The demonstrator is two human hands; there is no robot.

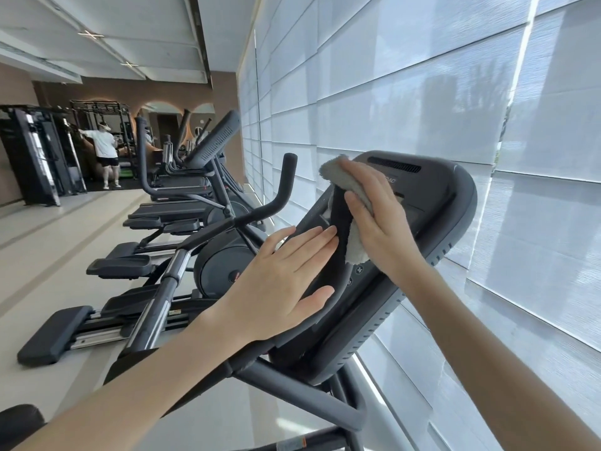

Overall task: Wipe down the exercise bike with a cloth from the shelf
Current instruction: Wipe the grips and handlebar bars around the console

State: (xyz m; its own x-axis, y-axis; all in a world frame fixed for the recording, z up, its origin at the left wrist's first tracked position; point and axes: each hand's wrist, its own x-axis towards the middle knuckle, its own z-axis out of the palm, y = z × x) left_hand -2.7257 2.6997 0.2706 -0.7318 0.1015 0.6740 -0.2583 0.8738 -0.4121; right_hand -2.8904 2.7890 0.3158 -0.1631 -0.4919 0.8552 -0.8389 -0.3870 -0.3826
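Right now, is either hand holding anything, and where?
The right hand presses the cloth mid-length against the console; the left hand rests flat on its edge.

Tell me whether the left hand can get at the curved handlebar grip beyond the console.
Probably yes. The left hand rests flat on the left edge of the console, holding nothing, and the handlebar grip stands just beyond with open air between.
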